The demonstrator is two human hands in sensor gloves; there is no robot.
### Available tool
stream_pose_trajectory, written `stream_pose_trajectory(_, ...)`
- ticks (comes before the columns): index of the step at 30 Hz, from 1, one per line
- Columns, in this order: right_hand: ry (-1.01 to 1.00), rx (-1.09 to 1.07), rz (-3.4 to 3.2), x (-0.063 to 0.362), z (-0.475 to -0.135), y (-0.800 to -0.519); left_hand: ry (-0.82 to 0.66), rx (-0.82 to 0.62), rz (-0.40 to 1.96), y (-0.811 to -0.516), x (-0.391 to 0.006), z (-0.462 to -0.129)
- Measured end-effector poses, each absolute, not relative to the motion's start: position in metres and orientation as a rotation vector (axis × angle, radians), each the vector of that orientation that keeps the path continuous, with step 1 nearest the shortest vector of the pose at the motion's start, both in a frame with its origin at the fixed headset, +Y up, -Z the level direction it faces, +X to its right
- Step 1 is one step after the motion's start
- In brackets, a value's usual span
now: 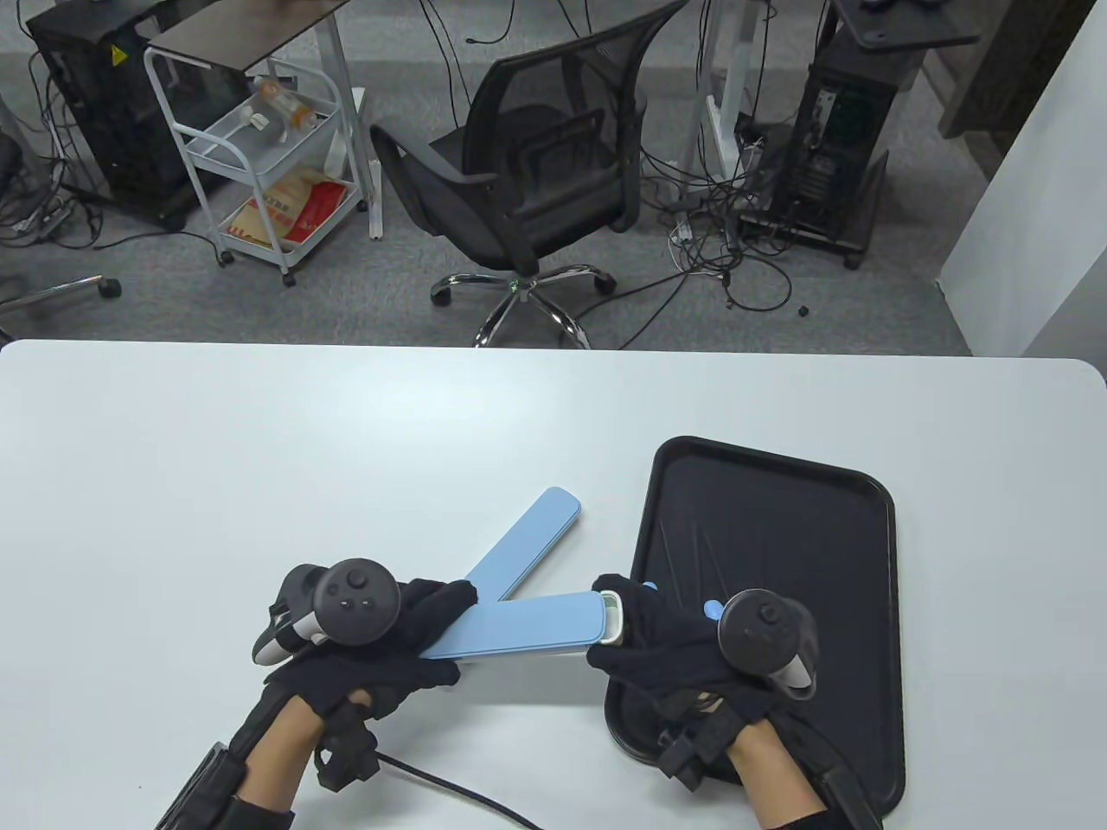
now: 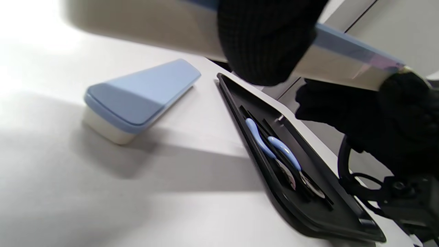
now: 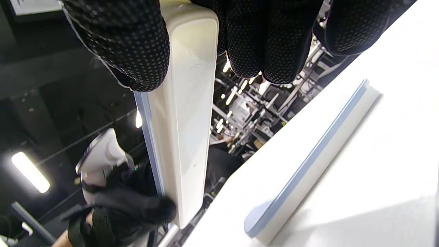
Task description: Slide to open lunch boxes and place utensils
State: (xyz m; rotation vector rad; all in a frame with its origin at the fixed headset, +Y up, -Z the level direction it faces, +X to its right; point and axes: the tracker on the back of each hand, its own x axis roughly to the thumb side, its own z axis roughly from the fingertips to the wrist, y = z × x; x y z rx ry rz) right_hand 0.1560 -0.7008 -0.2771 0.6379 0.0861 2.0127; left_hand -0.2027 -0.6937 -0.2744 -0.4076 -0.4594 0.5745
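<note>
Both gloved hands hold one long, narrow utensil box with a pale blue sliding lid and cream plastic base (image 1: 519, 624), lifted off the white table (image 1: 259, 450) and stretched roughly level between them. The left hand (image 1: 372, 644) grips the box's left end, its fingers (image 2: 267, 37) wrapped over the top and down the near side; in the right wrist view its thumb lies against the cream underside. The right hand (image 1: 683, 644) grips the opposite end, fingers (image 3: 260, 41) curled over the cream base with the thumb on the other side, so the box end sits clamped between them. At that right end the lid stands slid back a little, baring a short strip of the cream tray just beside the right fingertips.

A second long box of the same pale blue lid and cream base (image 1: 523, 545) lies flat on the table, closed, angled away from the hands; its near end passes under the held box, and whether the two touch cannot be told.

To the right sits a black rectangular plastic tray (image 1: 778, 519), its near left corner under the right hand. Two utensils with pale blue handles and metal heads (image 2: 274, 154) lie side by side in the tray; the exact type of each cannot be told.
</note>
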Motion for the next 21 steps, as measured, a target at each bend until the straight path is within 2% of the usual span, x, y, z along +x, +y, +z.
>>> stream_pose_trajectory(12,0.07,0.48,1.84,0.227,-0.293,-0.697,-0.36,-0.415,0.595,-0.697,-0.235,-0.283)
stream_pose_trajectory(21,0.046,0.405,1.781,0.255,-0.295,-0.701,-0.344,-0.404,0.588,-0.696,-0.239,-0.283)
